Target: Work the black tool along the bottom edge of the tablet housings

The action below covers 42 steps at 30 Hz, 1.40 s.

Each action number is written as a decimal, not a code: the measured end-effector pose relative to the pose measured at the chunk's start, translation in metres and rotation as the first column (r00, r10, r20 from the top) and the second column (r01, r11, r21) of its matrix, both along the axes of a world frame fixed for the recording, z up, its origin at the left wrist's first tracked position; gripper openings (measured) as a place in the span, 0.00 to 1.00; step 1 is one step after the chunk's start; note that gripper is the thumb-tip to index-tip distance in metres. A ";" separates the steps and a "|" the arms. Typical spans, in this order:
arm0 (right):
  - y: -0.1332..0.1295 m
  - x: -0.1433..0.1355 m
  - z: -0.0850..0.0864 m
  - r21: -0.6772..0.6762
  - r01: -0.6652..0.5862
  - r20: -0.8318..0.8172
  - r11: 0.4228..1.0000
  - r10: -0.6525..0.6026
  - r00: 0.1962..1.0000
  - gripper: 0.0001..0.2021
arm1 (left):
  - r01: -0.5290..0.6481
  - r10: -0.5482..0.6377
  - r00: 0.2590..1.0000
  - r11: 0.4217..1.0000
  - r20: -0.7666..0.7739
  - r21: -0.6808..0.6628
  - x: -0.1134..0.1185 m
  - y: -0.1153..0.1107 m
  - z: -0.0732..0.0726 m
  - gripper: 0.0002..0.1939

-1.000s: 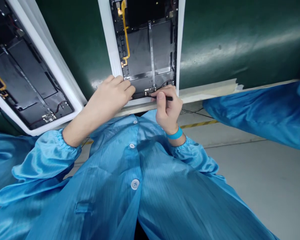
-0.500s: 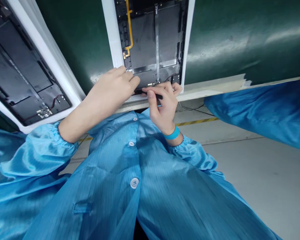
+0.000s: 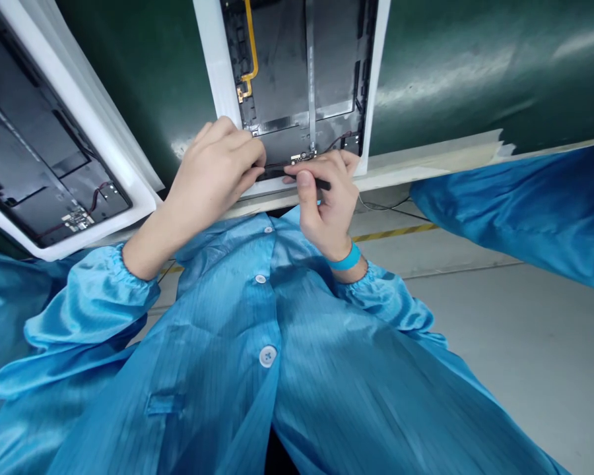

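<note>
An opened tablet-like device [image 3: 282, 59] in a white frame lies on the green table, with dark inner plates, an orange flex cable [image 3: 252, 46] and a small circuit board [image 3: 303, 157] near its lower edge. Over the lower left corner is my left hand [image 3: 218, 161], its fingers pinched together at the inner edge; what they grip, if anything, is hidden. My right hand [image 3: 329, 194], with a blue wristband, is closed on a thin black tool [image 3: 321, 183] at the lower right edge. The tool points left toward my left fingertips.
On the left lies a second opened device [image 3: 44, 145] in a white frame. The green mat [image 3: 455, 72] reaches to the taped table edge [image 3: 435, 165]. At the right, another person's blue sleeve [image 3: 525, 211] is near that edge.
My left hand has moved slightly left, its fingertips now lower against the edge. More of the black tool shows between my hands. The whole view has shifted a little.
</note>
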State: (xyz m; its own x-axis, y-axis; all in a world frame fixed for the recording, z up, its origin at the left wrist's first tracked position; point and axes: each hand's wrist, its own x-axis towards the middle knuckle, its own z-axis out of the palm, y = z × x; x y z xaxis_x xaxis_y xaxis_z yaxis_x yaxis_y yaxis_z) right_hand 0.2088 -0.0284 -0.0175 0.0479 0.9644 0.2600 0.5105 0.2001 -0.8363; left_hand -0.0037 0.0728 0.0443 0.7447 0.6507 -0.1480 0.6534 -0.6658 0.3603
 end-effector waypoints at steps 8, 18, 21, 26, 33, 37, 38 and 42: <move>0.005 0.001 0.008 -0.101 0.043 0.023 0.994 -0.041 0.999 0.22 | -0.076 0.077 0.996 0.997 0.038 -0.018 0.000 -0.009 -0.002 0.21; 0.008 0.010 -0.002 -0.107 -0.074 0.018 0.991 0.076 0.997 0.23 | -0.101 0.100 0.994 0.995 -0.044 -0.023 0.002 -0.014 -0.010 0.23; 0.009 0.007 -0.003 -0.071 -0.108 0.028 0.992 0.110 0.994 0.21 | -0.086 0.086 0.996 0.996 0.007 0.025 0.000 -0.016 -0.016 0.23; 0.010 0.004 -0.003 -0.064 -0.102 0.056 0.993 0.106 0.993 0.19 | -0.051 0.046 0.997 0.996 0.069 0.069 -0.007 -0.020 -0.022 0.20; 0.012 0.004 -0.006 -0.023 -0.109 0.038 0.994 0.110 0.993 0.20 | -0.095 0.100 0.989 0.994 0.107 -0.056 -0.024 -0.026 -0.021 0.17; 0.012 0.004 -0.003 -0.146 -0.115 0.016 0.983 0.119 0.993 0.23 | -0.077 0.079 0.992 0.997 0.098 -0.030 -0.027 -0.028 -0.018 0.19; 0.012 0.004 -0.003 -0.159 -0.118 0.010 0.980 0.121 0.993 0.24 | -0.072 0.075 0.993 0.997 0.088 -0.027 -0.026 -0.027 -0.014 0.19; 0.012 0.004 -0.004 -0.160 -0.119 -0.014 0.980 0.118 0.993 0.24 | -0.103 0.103 0.995 0.993 -0.002 -0.061 -0.021 -0.019 0.006 0.19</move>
State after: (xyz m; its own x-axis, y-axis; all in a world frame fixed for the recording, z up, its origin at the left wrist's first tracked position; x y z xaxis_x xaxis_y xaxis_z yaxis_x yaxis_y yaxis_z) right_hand 0.2125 -0.0161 -0.0213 -0.0683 0.9925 0.1013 0.4874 0.1218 -0.8646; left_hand -0.0250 0.0537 0.0500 0.6744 0.7139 -0.1887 0.7169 -0.5719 0.3987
